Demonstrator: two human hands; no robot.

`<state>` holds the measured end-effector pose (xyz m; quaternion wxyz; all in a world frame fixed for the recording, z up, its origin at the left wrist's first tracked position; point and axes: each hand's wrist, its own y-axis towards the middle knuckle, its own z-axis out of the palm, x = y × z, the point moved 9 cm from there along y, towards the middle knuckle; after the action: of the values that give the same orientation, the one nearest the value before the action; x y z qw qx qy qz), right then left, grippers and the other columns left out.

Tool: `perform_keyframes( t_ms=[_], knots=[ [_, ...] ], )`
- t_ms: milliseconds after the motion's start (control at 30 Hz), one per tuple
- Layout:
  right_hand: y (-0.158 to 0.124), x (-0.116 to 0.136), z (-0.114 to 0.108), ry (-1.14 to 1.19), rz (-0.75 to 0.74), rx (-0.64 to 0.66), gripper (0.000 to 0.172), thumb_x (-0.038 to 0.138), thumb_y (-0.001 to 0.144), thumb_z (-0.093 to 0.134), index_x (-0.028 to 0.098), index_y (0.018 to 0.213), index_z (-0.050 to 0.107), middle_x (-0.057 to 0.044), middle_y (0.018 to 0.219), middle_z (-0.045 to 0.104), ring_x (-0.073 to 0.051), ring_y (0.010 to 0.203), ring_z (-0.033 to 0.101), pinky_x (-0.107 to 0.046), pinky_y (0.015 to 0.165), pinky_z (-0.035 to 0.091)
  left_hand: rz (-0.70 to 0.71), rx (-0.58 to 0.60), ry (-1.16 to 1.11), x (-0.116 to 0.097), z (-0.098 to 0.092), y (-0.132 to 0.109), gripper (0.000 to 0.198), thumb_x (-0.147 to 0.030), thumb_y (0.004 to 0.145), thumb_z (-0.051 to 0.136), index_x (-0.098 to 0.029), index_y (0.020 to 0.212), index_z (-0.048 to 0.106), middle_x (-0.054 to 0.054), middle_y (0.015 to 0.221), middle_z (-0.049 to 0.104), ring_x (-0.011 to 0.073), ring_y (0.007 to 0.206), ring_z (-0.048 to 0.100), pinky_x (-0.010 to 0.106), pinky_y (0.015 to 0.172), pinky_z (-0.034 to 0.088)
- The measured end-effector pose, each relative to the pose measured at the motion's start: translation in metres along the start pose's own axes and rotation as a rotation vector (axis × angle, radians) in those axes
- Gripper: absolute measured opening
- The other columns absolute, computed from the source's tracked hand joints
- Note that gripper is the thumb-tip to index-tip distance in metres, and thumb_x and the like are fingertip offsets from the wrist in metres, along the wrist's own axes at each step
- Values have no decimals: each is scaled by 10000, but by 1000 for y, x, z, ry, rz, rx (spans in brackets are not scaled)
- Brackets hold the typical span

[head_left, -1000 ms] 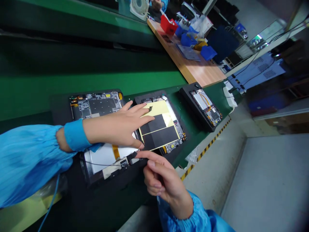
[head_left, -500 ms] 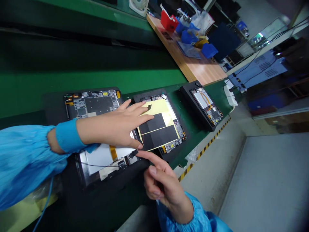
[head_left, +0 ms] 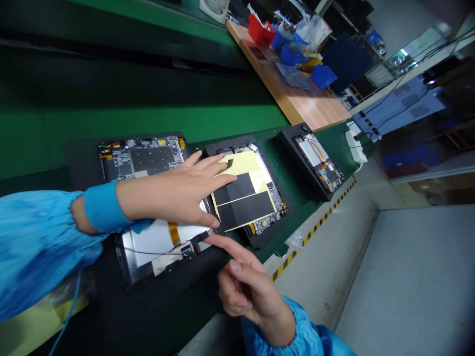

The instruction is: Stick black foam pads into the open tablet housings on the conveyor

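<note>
An opened tablet [head_left: 152, 247] lies on a black foam pad, showing its circuit board, a silver-white battery and amber tape. Across it stretches my left hand [head_left: 178, 193], open with fingers spread; its fingertips reach a yellow sheet [head_left: 243, 163] bearing black rectangular pieces. That sheet lies over a second opened tablet [head_left: 265, 225]. My right hand [head_left: 250, 291] has the index finger stretched out and the other fingers curled, with nothing visible in its grasp. The index tip touches a small black strip [head_left: 201, 237] at the first tablet's lower right edge. Part of the board is hidden beneath my left hand.
A third opened device [head_left: 319, 160] rests on a black block farther right on the green bench. Behind stands a wooden table [head_left: 293, 101] with a red bin [head_left: 261, 30] and blue bins [head_left: 292, 55]. A white power strip [head_left: 355, 146] sits at the bench end.
My right index fingertip has shifted slightly left and down along the tablet's edge, by the black strip. My left hand has stayed nearly still.
</note>
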<state>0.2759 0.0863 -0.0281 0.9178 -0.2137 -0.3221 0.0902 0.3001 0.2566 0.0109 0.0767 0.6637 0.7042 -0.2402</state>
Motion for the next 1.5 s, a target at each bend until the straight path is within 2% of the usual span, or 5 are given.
perform_keyframes(
  t_ms=[367,833,1133,1267,1500],
  knots=[
    [-5,6,-6,-220,-129,-81,561,449,1014,709,210,1503,576,119,516,488,-28,383,258,-133,397,249,-16,-2,-25,0,-2,0,1033,-585,855,776,-207,1683,287,181,1787,107,424,1652,-9,666,1313,7],
    [-9,13,-5,-382,-112,-158,655,480,997,719,190,1553,529,112,549,464,-51,445,346,-168,444,278,5,12,1,0,0,-1,1027,-601,885,726,-199,1695,238,191,1788,90,427,1653,-23,703,1297,-4],
    [-9,11,-4,-424,-99,-164,685,493,1002,710,183,1575,501,111,561,476,-48,446,344,-177,451,279,145,-55,-83,0,-3,-13,961,-594,924,649,-328,1707,161,117,1806,72,421,1656,8,702,1298,9],
    [-10,9,-4,-400,-104,-153,671,467,1004,722,193,1575,499,112,565,474,-52,461,375,-168,452,291,159,-40,-55,-1,3,-22,1015,-534,893,713,-342,1711,142,107,1805,85,417,1656,5,720,1290,-37],
    [-8,10,-10,-384,-146,-210,614,534,989,709,190,1488,606,101,545,486,-46,409,333,-170,407,256,214,-64,-43,-7,10,-21,1022,-383,829,743,-351,1698,206,87,1795,181,401,1656,77,683,1313,29]
  ],
)
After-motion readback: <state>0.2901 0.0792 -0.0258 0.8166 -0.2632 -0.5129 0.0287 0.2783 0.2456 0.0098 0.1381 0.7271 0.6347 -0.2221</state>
